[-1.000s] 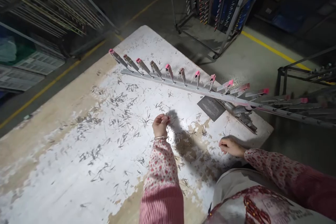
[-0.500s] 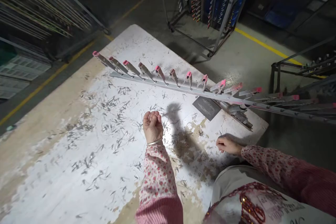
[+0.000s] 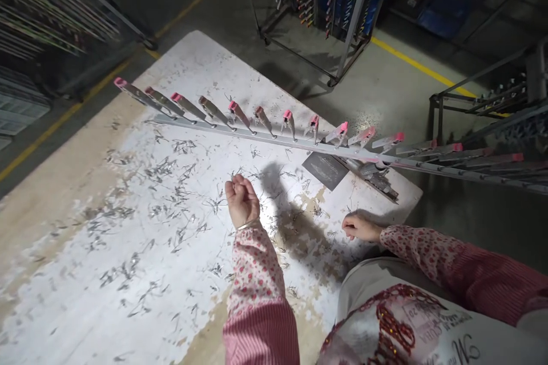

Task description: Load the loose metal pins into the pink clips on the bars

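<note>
My left hand (image 3: 242, 199), palm up with curled fingers, is raised over the middle of the white-coated table (image 3: 171, 296). If it holds anything, that is too small to make out. To the right, close to my body, my right hand (image 3: 362, 227) is closed, its fingers bent down and their tips partly hidden. Beyond both hands a long metal bar (image 3: 282, 140) crosses the view, carrying a row of upright clips (image 3: 242, 116), many with pink tips. Neither hand touches it. Small thin metal pieces (image 3: 124, 268) lie scattered over the tabletop.
A dark flat plate (image 3: 325, 170) lies under the bar, beside a grey metal piece (image 3: 379, 177) near the table's edge. A wheeled rack (image 3: 355, 17) hung with coloured parts stands behind. More racks (image 3: 72, 0) stand left and right, along yellow floor lines.
The view has shifted, so the bar and table appear farther left. My left hand has turned slightly and its curl looks a little looser. My right hand stays closed near my body.
</note>
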The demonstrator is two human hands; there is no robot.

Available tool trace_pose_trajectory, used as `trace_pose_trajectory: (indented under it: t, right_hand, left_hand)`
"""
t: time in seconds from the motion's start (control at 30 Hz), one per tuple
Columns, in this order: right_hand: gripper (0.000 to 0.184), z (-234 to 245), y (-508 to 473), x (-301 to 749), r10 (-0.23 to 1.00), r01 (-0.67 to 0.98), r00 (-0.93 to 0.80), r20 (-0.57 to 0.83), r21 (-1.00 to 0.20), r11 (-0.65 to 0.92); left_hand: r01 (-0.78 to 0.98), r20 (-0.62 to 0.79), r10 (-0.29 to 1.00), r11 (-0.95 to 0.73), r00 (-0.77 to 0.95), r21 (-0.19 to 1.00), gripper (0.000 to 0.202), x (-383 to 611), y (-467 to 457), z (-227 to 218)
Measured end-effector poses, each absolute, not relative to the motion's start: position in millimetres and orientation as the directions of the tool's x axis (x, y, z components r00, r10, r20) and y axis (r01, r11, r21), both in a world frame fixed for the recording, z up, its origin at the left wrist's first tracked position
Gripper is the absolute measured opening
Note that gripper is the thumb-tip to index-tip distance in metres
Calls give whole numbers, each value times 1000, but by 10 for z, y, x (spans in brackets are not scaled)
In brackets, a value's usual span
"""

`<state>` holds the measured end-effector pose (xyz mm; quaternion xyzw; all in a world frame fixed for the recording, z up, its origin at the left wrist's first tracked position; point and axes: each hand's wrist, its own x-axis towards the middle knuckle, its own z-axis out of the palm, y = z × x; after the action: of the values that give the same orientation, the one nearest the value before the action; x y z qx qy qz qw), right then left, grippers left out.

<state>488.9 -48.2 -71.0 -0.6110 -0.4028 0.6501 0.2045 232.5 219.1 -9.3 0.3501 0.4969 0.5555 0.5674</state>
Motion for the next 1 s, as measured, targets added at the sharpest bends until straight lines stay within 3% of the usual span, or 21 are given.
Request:
trace_pose_trajectory:
  t: [0.1,0.2,0.3,0.43,0.53,0.63,0.73,0.83,0.9,1.0]
  right_hand:
    - [9,-696,-465,4883,758,233,-162,-632,-771,-592]
    - [10,-649,-470,4887,759,247,-158,-632,-769,-589]
    - [12,-555,-482,4926,771,285,-140,-622,-771,-570]
    - [15,-417,-424,5059,863,545,140,-486,-690,-477]
    - [32,-366,-343,5154,906,699,233,-353,-587,-408]
    - [31,-374,-321,5150,922,732,60,-384,-611,-302]
    - [20,-397,-361,5042,897,587,-70,-436,-745,-317]
    - [13,-369,-360,4905,900,478,-38,-434,-799,-365]
    - [16,-307,-304,4817,910,412,-20,-414,-833,-370]
    - [26,-180,-182,4671,903,149,-57,-427,-898,-415]
  left_hand:
    - [-155,-298,948,280,-110,947,42,2371,2101,-224]
    - [31,-253,956,260,-151,965,50,2434,1856,-308]
    - [306,-211,977,196,16,932,41,2577,1483,-356]
    - [554,-370,898,187,239,812,39,2880,970,-427]
    - [529,-420,875,243,242,813,33,3040,738,-458]
    - [421,-432,866,304,252,855,27,3027,662,-396]
    - [286,-464,839,388,283,876,38,2875,639,-251]
    - [187,-493,824,457,279,870,49,2719,570,-98]
    - [122,-510,821,496,257,860,54,2668,490,-19]
    - [25,-537,812,547,229,837,55,2679,342,55]
